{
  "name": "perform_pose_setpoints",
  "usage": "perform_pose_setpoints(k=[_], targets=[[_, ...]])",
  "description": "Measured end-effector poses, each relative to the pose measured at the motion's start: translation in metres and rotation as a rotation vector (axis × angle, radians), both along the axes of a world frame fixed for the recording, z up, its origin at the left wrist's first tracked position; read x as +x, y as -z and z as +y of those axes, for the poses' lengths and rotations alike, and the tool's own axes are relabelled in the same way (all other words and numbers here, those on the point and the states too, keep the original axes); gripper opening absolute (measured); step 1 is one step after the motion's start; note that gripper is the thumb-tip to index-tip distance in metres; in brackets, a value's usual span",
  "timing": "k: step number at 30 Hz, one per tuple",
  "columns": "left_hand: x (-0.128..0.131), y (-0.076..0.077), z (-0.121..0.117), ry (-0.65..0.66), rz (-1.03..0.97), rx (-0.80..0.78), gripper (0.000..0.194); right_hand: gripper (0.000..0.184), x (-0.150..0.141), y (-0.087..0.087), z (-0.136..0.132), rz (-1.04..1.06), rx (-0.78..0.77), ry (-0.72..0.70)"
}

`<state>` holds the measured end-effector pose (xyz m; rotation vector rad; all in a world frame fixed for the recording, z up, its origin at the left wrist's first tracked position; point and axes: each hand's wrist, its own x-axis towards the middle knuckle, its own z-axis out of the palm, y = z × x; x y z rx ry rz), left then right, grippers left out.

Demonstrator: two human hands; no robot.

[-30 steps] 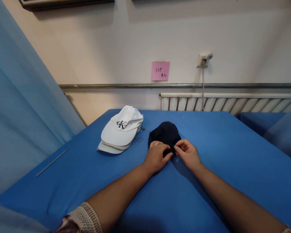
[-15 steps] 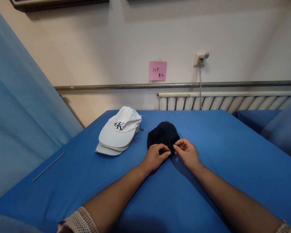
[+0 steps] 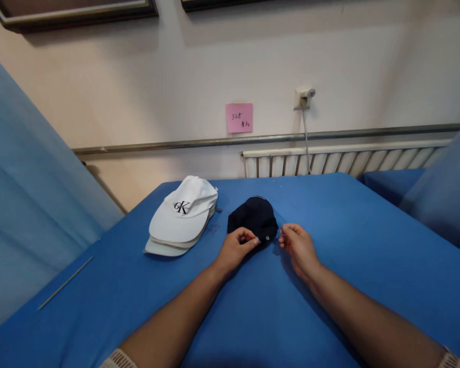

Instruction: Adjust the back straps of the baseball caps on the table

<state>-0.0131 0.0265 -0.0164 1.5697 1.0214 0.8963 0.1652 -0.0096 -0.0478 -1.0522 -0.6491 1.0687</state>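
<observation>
Cap (image 3: 255, 213), near-black, right of the white baseball cap (image 3: 178, 226). Left hand (image 3: 233, 251), the nearer, pinches the dark one's near edge. Right hand (image 3: 301, 251) farther right, just off it, fingertips together; can't tell if holding anything.

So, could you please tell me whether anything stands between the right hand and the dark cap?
Nothing visible does: the right hand is close beside the dark cap; the stacked caps lie left of it.

Left hand (image 3: 233, 250) pinching dark cap (image 3: 254, 215), pale caps (image 3: 184, 213) stacked
</observation>
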Motion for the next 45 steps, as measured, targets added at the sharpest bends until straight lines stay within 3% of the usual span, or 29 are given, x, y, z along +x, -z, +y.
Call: perform_pose_setpoints(k=[6,10,15,21,30,37,45], targets=[[-0.009,-0.011,0.001,0.006,-0.086,-0.092,0.033,0.013,-0.022,0.004,-0.014,0.337,-0.244,-0.235],[-0.009,-0.014,0.0,0.024,-0.076,-0.093,0.033,0.015,-0.026,-0.006,-0.015,0.462,-0.222,-0.225],[-0.006,-0.012,-0.001,0.028,-0.02,-0.068,0.034,0.025,-0.015,-0.015,-0.014,0.362,-0.081,-0.244],[-0.003,-0.009,-0.002,0.01,0.017,-0.013,0.028,0.026,-0.02,-0.014,-0.016,0.253,0.025,-0.332],[-0.002,-0.003,-0.003,0.006,0.054,0.039,0.023,0.035,-0.026,-0.01,-0.013,0.109,0.022,-0.324],[-0.001,-0.005,-0.004,-0.012,0.1,0.083,0.022,0.05,-0.031,-0.011,-0.017,0.215,-0.071,-0.116],[-0.001,0.0,-0.003,0.023,0.117,0.11,0.022,0.041,-0.032,-0.01,-0.018,0.107,-0.044,-0.145]])
